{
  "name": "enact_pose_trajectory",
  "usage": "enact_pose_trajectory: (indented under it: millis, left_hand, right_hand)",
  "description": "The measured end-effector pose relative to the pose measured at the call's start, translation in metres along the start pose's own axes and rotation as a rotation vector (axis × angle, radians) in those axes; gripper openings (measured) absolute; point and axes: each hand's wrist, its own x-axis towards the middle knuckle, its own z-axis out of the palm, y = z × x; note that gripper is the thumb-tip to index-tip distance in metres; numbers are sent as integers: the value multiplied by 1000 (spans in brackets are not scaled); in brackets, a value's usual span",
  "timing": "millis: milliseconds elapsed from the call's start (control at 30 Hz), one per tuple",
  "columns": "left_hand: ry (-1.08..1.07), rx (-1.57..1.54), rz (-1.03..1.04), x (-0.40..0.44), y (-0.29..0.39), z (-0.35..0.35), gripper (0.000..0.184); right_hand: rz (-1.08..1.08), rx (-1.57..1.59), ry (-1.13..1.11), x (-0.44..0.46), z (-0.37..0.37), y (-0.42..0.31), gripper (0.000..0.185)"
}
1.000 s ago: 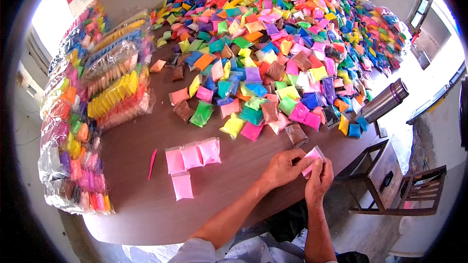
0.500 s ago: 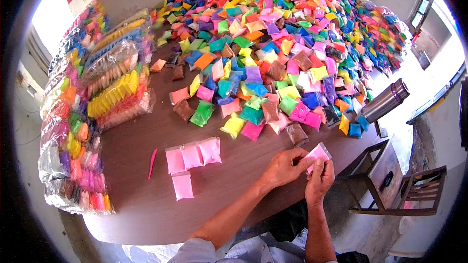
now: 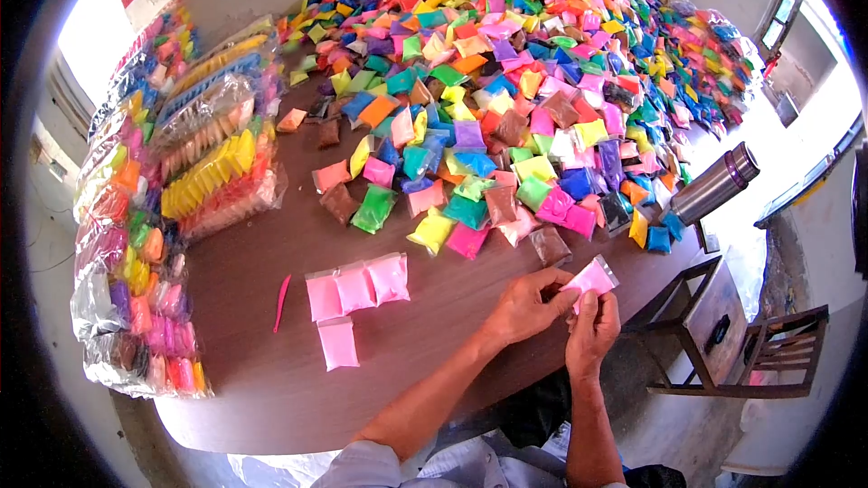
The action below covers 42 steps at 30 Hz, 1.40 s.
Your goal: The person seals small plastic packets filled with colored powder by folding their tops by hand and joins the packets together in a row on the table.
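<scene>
Between my two hands, over the table's front right edge, is a small clear packet of light pink clay-like filling (image 3: 593,278). My left hand (image 3: 527,309) pinches its left side with thumb and fingers. My right hand (image 3: 593,330) grips it from below, thumb pressed on its front. Left of my hands lie three pink packets (image 3: 356,288) in a row, edges touching or overlapping. One more pink packet (image 3: 338,343) lies below the left end of that row. A thin pink plastic tool (image 3: 282,304) rests farther left.
A large heap of many-coloured packets (image 3: 470,136) covers the back of the brown table (image 3: 244,380). Clear bags of sorted packets (image 3: 221,176) are stacked at the left. A steel flask (image 3: 717,185) stands at the right edge, near a wooden chair (image 3: 778,352).
The pink packet has tilted slightly between my fingers and shifted a little. Both hands keep nearly the same place. The packets on the table have not moved.
</scene>
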Motion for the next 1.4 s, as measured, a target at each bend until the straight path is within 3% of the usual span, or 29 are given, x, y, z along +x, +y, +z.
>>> enact_pose_trajectory:
  millis: [133,233,333,400,600,933,1000,1133,1400]
  left_hand:
    - [-12,-124,25,2,-8,-1,21]
    - [5,-238,12,3,-15,1,21]
    - [-19,-157,-12,3,-12,-1,21]
    - [-10,-157,-12,3,-7,0,22]
    - [8,-100,-43,3,-4,-3,23]
    - [-8,-29,-24,3,-3,-2,24]
    - [8,-54,-22,3,-3,-1,24]
    - [25,-127,3,3,-9,-1,23]
    - [-4,-95,-36,2,-5,-1,22]
  right_hand:
    - [33,41,17,-1,3,-5,19]
    - [-63,-37,-52,0,4,-2,16]
    - [-84,-14,-47,-1,5,-5,15]
    - [52,33,-53,-2,1,-12,15]
    - [-73,-1,-82,-2,4,-5,15]
    - [38,56,-42,0,0,-5,20]
    - [-130,-89,-44,-1,2,0,20]
    - [-126,-89,-53,-2,2,-1,20]
    - [2,103,-40,-1,1,-6,14]
